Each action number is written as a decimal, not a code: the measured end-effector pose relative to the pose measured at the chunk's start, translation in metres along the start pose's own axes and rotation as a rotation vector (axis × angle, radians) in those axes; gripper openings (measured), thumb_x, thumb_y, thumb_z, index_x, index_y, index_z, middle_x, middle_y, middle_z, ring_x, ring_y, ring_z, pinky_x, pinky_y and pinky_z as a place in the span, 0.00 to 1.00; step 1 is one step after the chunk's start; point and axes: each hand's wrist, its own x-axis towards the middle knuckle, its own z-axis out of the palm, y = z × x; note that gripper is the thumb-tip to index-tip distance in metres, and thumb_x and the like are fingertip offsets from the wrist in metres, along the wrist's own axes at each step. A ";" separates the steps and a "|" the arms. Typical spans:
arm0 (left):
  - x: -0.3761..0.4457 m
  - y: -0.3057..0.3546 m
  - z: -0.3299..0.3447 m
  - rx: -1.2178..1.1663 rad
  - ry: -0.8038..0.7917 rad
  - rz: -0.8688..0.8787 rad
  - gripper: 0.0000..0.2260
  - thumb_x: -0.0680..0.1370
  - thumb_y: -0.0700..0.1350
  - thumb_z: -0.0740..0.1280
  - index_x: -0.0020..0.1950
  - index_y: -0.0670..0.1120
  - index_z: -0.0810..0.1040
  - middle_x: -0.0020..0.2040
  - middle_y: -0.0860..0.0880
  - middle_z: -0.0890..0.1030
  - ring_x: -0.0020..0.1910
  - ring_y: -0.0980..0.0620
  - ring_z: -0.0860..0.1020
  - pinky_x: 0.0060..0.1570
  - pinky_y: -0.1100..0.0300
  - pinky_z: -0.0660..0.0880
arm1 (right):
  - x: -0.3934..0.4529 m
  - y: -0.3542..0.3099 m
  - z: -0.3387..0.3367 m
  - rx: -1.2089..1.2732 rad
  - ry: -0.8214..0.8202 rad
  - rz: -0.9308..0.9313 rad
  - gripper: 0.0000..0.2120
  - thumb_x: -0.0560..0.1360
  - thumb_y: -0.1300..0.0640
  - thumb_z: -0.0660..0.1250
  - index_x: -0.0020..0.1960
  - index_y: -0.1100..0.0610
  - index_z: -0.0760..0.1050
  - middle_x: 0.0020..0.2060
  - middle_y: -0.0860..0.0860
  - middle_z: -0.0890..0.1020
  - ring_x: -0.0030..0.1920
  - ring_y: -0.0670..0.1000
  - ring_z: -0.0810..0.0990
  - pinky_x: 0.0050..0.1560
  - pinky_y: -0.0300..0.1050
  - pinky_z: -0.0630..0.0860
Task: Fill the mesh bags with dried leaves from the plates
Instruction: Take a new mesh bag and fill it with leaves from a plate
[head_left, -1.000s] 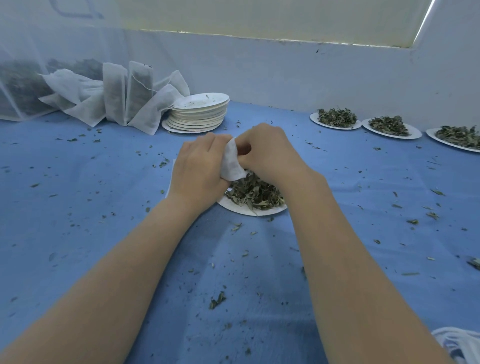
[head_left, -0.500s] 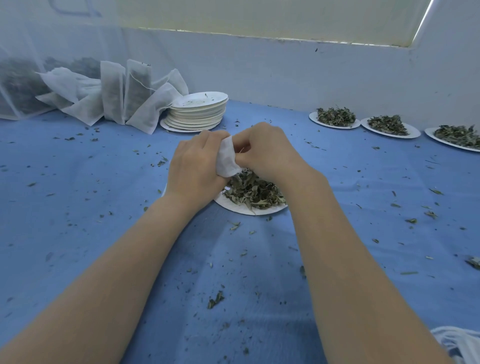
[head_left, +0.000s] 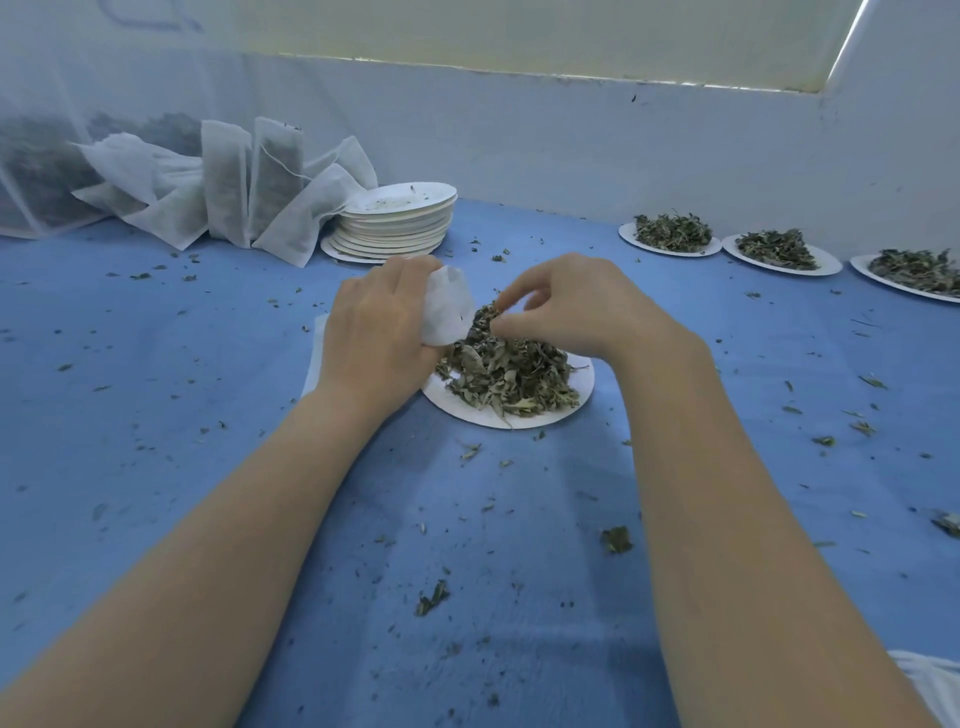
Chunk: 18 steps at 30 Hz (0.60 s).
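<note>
A white paper plate (head_left: 498, 419) sits mid-table with a heap of dried leaves (head_left: 511, 376) on it. Just left of the heap, my left hand (head_left: 374, 338) grips a small white mesh bag (head_left: 445, 306), its bunched end sticking out toward the leaves. My right hand (head_left: 587, 306) hovers over the top of the heap, its curled fingers and thumb pinching a tuft of leaves beside the bag. The inside of the bag is hidden.
Three more plates of leaves (head_left: 672, 235) (head_left: 779, 252) (head_left: 917, 271) line the back right by the wall. A stack of empty plates (head_left: 397, 224) and several filled mesh bags (head_left: 234, 192) stand at the back left. Leaf crumbs litter the blue table cover (head_left: 156, 415).
My right hand has let go of the bag's mouth and moved right onto the leaf heap. The left hand alone keeps the bag.
</note>
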 end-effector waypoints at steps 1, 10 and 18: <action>0.000 0.000 0.000 0.008 -0.003 0.000 0.20 0.65 0.34 0.71 0.56 0.36 0.76 0.47 0.39 0.79 0.44 0.36 0.77 0.44 0.48 0.70 | 0.000 0.001 0.001 -0.063 -0.051 0.042 0.13 0.69 0.45 0.72 0.53 0.45 0.80 0.38 0.39 0.74 0.48 0.46 0.75 0.42 0.40 0.69; 0.000 -0.004 0.001 0.044 -0.014 -0.009 0.21 0.64 0.34 0.72 0.56 0.36 0.76 0.48 0.38 0.79 0.44 0.36 0.77 0.45 0.48 0.69 | 0.007 0.003 0.010 -0.088 0.031 0.053 0.06 0.70 0.54 0.73 0.47 0.52 0.82 0.43 0.50 0.82 0.39 0.48 0.77 0.36 0.38 0.71; 0.000 -0.005 0.001 0.057 -0.032 -0.021 0.20 0.66 0.35 0.70 0.58 0.37 0.75 0.49 0.38 0.78 0.46 0.36 0.76 0.47 0.48 0.67 | 0.001 -0.001 -0.007 0.307 0.237 -0.034 0.02 0.70 0.56 0.73 0.43 0.52 0.83 0.34 0.47 0.83 0.37 0.48 0.82 0.30 0.32 0.74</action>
